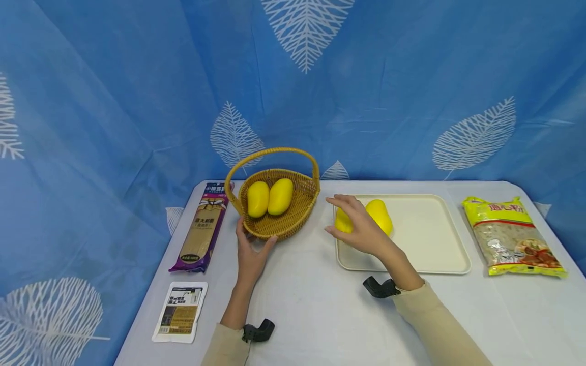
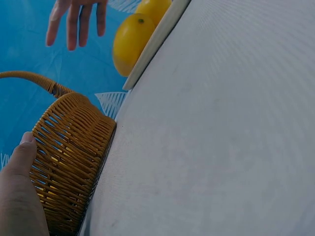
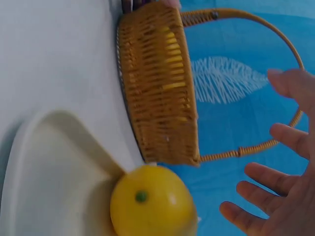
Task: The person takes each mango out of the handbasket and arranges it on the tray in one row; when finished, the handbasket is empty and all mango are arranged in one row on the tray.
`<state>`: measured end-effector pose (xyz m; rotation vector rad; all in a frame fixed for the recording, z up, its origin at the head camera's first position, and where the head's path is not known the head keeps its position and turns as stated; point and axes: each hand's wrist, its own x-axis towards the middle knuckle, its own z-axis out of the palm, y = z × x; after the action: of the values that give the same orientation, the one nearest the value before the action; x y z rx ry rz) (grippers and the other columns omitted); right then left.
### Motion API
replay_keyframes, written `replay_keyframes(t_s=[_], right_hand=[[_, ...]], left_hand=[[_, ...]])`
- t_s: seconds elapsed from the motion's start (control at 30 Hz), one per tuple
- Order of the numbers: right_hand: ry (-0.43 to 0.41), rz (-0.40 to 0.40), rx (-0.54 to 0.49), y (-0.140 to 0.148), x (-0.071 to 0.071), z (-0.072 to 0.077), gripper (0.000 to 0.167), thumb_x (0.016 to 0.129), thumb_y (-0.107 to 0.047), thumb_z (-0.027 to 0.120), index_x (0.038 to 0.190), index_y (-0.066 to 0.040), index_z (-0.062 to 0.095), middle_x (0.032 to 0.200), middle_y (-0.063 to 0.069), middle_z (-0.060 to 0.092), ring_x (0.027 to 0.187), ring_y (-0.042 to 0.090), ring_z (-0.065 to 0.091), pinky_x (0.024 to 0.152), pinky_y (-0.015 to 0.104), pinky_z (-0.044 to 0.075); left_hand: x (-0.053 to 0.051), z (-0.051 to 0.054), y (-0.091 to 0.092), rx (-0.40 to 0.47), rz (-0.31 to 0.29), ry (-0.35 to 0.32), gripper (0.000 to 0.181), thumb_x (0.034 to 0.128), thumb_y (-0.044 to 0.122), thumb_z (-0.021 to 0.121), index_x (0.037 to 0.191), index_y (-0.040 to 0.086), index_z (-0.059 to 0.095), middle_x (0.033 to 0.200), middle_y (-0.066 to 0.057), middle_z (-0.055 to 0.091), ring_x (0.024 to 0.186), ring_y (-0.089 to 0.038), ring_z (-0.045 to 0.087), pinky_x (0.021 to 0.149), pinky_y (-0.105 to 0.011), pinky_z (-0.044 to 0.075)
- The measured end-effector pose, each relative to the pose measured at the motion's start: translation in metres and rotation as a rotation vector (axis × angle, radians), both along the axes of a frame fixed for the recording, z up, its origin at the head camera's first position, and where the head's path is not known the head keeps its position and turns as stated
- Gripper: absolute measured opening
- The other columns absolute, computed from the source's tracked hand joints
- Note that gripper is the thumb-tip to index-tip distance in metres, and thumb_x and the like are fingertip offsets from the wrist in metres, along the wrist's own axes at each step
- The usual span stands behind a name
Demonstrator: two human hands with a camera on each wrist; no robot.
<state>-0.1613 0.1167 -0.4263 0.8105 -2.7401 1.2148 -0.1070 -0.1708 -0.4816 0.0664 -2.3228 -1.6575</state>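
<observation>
A wicker basket (image 1: 293, 223) with an arched handle holds two yellow mangoes (image 1: 280, 197), lying side by side. At its near left side, my left hand (image 1: 251, 262) grips the basket, with the thumb on the outer wall by the rim in the left wrist view; its other fingers are mostly hidden. My right hand (image 1: 363, 229) hovers over the left end of a cream tray (image 1: 421, 234), fingers spread and holding nothing. Below and beside it are two more mangoes (image 1: 379, 216) on the tray, one partly covered by the hand. The right wrist view shows one mango (image 3: 152, 201) apart from the fingers.
Left of the basket lies a long purple pasta packet (image 1: 201, 229), with a small white pouch (image 1: 180, 311) nearer me. A yellow-topped bag (image 1: 513, 236) lies right of the tray. Behind the white table (image 1: 316, 305) hangs a blue leaf-patterned cloth (image 1: 389, 101).
</observation>
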Motion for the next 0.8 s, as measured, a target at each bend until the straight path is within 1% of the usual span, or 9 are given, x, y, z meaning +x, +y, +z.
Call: replay_keyframes(t_s=[0.1,0.23,0.33,0.43,0.5,0.6,0.67,0.73,0.8], right_hand=[[0.007,0.022,0.014,-0.009,0.000,-0.002,0.066,0.088,-0.034,0.073,0.146,-0.021,0.045,0.148,0.013,0.041,0.137,0.033,0.038,0.108,0.059,0.038],[-0.003,0.054,0.008,-0.019,0.000,-0.003,0.065,0.088,-0.034,0.073,0.145,-0.019,0.046,0.149,0.009,0.041,0.138,0.031,0.037,0.109,0.057,0.038],[-0.005,0.086,0.006,-0.029,-0.004,-0.003,0.065,0.088,-0.031,0.074,0.145,-0.017,0.047,0.149,0.009,0.041,0.138,0.029,0.038,0.109,0.054,0.039],[0.020,0.123,0.000,-0.041,-0.011,-0.003,0.064,0.088,-0.028,0.074,0.145,-0.016,0.047,0.147,0.011,0.043,0.136,0.028,0.040,0.110,0.050,0.040],[0.038,0.142,-0.007,-0.050,-0.017,-0.003,0.062,0.089,-0.028,0.073,0.144,-0.014,0.048,0.146,0.011,0.044,0.135,0.027,0.040,0.110,0.050,0.039],[0.053,0.161,-0.009,-0.064,-0.026,-0.003,0.060,0.090,-0.031,0.071,0.143,-0.014,0.050,0.144,0.011,0.047,0.133,0.027,0.042,0.109,0.050,0.040],[0.060,0.173,-0.006,-0.073,-0.033,-0.003,0.059,0.090,-0.033,0.071,0.142,-0.013,0.051,0.142,0.010,0.048,0.132,0.028,0.044,0.109,0.049,0.041],[0.056,0.181,0.006,-0.080,-0.040,-0.004,0.059,0.091,-0.034,0.070,0.142,-0.013,0.051,0.141,0.011,0.048,0.131,0.028,0.045,0.108,0.049,0.042],[0.039,0.181,0.025,-0.087,-0.046,-0.004,0.058,0.091,-0.034,0.069,0.143,-0.013,0.050,0.141,0.011,0.048,0.131,0.028,0.045,0.108,0.049,0.042]], left_hand=[[-0.001,-0.002,0.000,-0.001,0.004,-0.004,0.096,0.0879,0.019,0.074,0.155,0.007,0.007,0.156,-0.024,0.024,0.135,-0.042,0.035,0.109,-0.056,0.033],[-0.001,-0.003,0.000,0.002,0.014,-0.015,0.096,0.0877,0.020,0.075,0.156,0.009,0.007,0.155,-0.024,0.024,0.134,-0.042,0.035,0.109,-0.056,0.033],[-0.002,-0.004,0.000,-0.002,0.021,-0.025,0.097,0.0877,0.019,0.074,0.156,0.010,0.006,0.156,-0.022,0.024,0.135,-0.040,0.035,0.110,-0.055,0.032],[-0.003,-0.005,-0.001,-0.005,0.028,-0.030,0.097,0.0874,0.018,0.075,0.156,0.010,0.007,0.157,-0.020,0.024,0.136,-0.038,0.035,0.110,-0.054,0.032],[-0.005,-0.011,-0.003,-0.011,0.033,-0.030,0.098,0.0867,0.018,0.075,0.156,0.010,0.007,0.157,-0.020,0.024,0.135,-0.039,0.035,0.110,-0.055,0.033],[-0.010,-0.024,-0.007,-0.017,0.030,-0.017,0.100,0.0860,0.019,0.076,0.156,0.011,0.006,0.157,-0.021,0.022,0.135,-0.041,0.035,0.109,-0.056,0.033],[-0.014,-0.034,-0.010,-0.027,0.032,-0.012,0.102,0.0854,0.019,0.077,0.157,0.013,0.005,0.158,-0.019,0.022,0.135,-0.040,0.036,0.109,-0.056,0.034],[-0.015,-0.038,-0.011,-0.034,0.032,-0.003,0.102,0.0851,0.022,0.078,0.157,0.017,0.005,0.159,-0.016,0.022,0.135,-0.038,0.037,0.109,-0.054,0.035],[-0.015,-0.039,-0.011,-0.038,0.031,0.007,0.102,0.0851,0.024,0.078,0.157,0.020,0.005,0.159,-0.013,0.022,0.135,-0.035,0.038,0.109,-0.053,0.036]])
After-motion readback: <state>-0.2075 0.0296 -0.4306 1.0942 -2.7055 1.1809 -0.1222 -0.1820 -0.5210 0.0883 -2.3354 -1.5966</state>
